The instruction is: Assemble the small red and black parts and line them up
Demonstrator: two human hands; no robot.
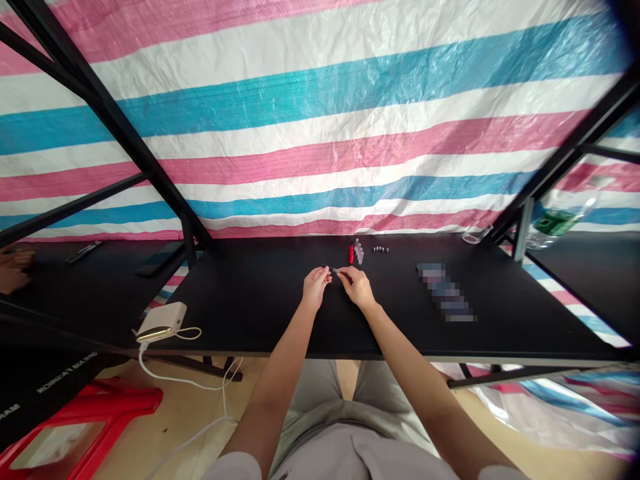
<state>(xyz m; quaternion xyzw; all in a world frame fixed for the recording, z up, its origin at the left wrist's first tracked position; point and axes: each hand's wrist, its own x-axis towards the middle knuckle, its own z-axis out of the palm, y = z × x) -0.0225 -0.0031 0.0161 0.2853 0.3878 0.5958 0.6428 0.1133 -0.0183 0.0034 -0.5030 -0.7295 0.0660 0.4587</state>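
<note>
At centre of matte black tabletop [260, 313], left hand [316, 285] and right hand [356, 285] pinched together on one small dark slender piece [334, 270]; clear vials [359, 252], red cap [351, 253], dark beads [381, 249] beyond, untouched.

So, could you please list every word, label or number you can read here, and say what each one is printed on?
White lettering on the black panel at lower left: seen at an angle and too distorted to read reliably.
Flat object on the black table, right of the hands: blurred over, unreadable.
Small vials and the red item beside them: too small to show any text.
</note>
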